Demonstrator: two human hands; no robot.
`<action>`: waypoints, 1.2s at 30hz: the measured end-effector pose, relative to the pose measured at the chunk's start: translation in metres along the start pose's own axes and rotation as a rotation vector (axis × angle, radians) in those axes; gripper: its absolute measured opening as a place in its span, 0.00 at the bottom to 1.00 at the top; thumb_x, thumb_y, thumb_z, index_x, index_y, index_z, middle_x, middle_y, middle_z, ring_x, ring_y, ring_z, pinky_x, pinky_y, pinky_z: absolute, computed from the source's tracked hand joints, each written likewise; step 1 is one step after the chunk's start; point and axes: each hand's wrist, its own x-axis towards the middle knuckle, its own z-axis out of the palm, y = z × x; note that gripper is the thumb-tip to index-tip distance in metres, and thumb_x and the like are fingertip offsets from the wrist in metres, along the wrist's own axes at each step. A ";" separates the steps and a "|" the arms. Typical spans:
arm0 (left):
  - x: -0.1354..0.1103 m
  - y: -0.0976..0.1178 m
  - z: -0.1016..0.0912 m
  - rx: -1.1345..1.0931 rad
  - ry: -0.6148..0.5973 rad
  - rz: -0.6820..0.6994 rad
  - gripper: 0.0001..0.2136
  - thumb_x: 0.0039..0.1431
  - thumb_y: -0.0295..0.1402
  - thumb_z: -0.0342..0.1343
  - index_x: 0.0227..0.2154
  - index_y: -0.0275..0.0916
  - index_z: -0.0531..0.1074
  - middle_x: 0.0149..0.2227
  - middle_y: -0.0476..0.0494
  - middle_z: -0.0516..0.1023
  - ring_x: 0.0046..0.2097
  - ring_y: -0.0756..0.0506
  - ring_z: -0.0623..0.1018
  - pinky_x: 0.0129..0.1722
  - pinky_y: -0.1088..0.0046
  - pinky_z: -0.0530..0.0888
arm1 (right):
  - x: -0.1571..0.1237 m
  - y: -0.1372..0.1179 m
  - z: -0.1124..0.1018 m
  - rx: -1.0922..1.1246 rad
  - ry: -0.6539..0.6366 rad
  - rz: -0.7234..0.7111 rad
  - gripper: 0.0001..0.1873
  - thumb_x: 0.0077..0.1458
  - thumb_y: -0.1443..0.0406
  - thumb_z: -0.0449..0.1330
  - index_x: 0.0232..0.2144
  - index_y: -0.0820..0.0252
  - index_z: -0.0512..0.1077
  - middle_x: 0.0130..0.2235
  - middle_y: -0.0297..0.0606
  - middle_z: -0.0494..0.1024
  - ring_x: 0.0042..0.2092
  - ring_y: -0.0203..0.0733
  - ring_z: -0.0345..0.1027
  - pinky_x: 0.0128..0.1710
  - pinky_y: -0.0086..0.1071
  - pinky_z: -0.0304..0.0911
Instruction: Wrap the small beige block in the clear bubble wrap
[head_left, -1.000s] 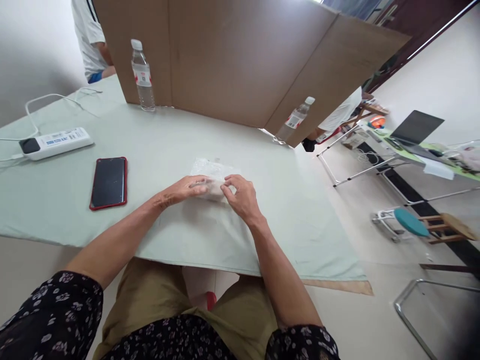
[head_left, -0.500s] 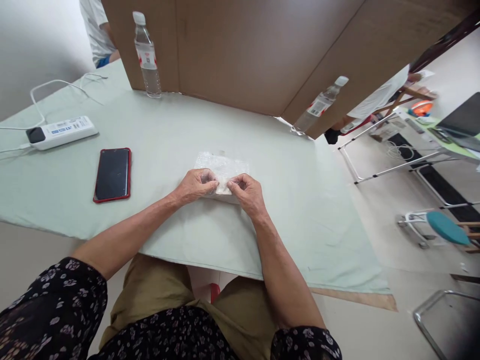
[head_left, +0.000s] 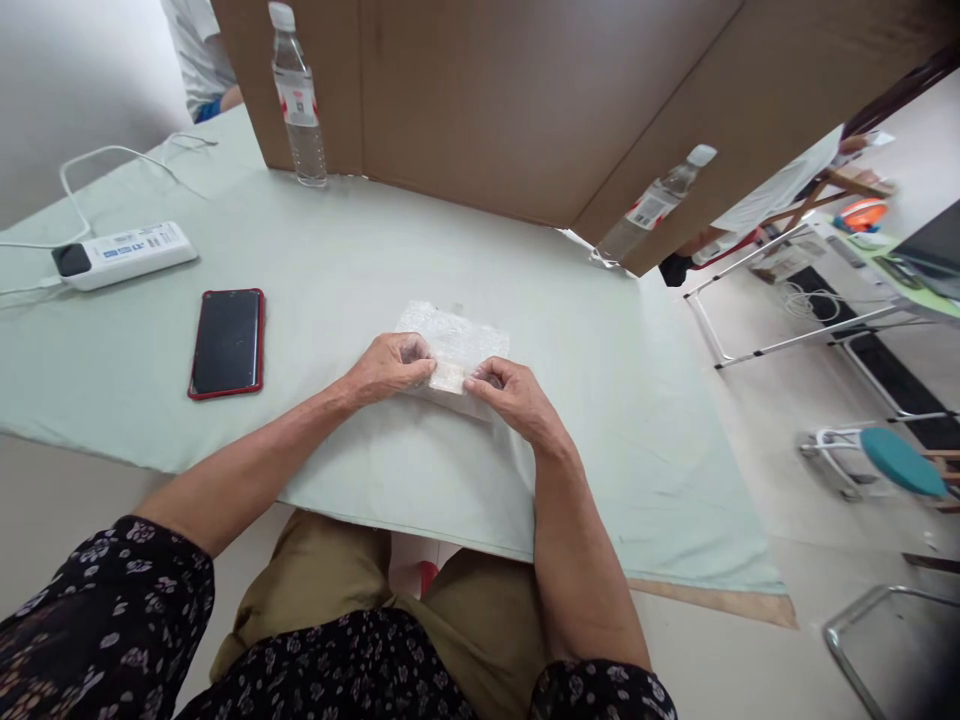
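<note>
Here, thumb and forefinger come together on either side as the left hand (head_left: 388, 368) and the right hand (head_left: 521, 398) each pinch the near part of a see-through plastic sheet (head_left: 459, 335). Both grips are drawn in to a narrow hold on the thin material. A short pale stretch of it, seemingly doubled over, shows between the two sets of fingertips, while the other fingers curl behind, partly hidden from me. The rest of the sheet lies crinkled just beyond the fingertips, over the pale green tablecloth (head_left: 420, 450). Left of the fingers I see a phone (head_left: 227, 343) in a red case, its dark screen up; farther out that way sits a long white box (head_left: 127, 255), a white cable (head_left: 112, 148) curving behind it. Well beyond the fingers rises brown cardboard (head_left: 472, 110), one water bottle (head_left: 300, 110) standing before it ahead and to their left, another bottle (head_left: 658, 205) ahead and to their right. Past the cardboard's left end, someone's white shirt (head_left: 201, 50) shows. Far to the right of the fingers, off this table, are a teal-topped stool (head_left: 900, 460) and a laptop (head_left: 937, 245).
</note>
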 end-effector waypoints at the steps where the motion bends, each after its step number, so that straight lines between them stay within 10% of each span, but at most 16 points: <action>1: -0.001 0.000 0.000 0.000 -0.005 0.002 0.09 0.47 0.38 0.60 0.27 0.37 0.74 0.29 0.47 0.78 0.31 0.50 0.73 0.29 0.76 0.68 | -0.001 0.000 -0.001 0.001 -0.028 0.016 0.12 0.50 0.56 0.65 0.25 0.58 0.71 0.27 0.30 0.72 0.30 0.36 0.61 0.32 0.31 0.56; 24: -0.002 0.000 -0.004 0.067 -0.021 0.043 0.08 0.50 0.36 0.58 0.29 0.37 0.76 0.30 0.47 0.79 0.32 0.49 0.74 0.32 0.74 0.69 | -0.007 -0.006 0.001 0.122 -0.265 -0.064 0.09 0.52 0.59 0.64 0.26 0.58 0.75 0.32 0.34 0.79 0.37 0.40 0.70 0.42 0.35 0.64; 36: -0.005 0.002 -0.003 0.000 -0.023 0.019 0.08 0.49 0.37 0.59 0.25 0.38 0.72 0.23 0.51 0.71 0.26 0.52 0.66 0.25 0.76 0.62 | 0.000 0.006 -0.001 0.185 -0.129 0.043 0.15 0.52 0.53 0.64 0.29 0.59 0.74 0.27 0.31 0.73 0.29 0.35 0.64 0.31 0.30 0.59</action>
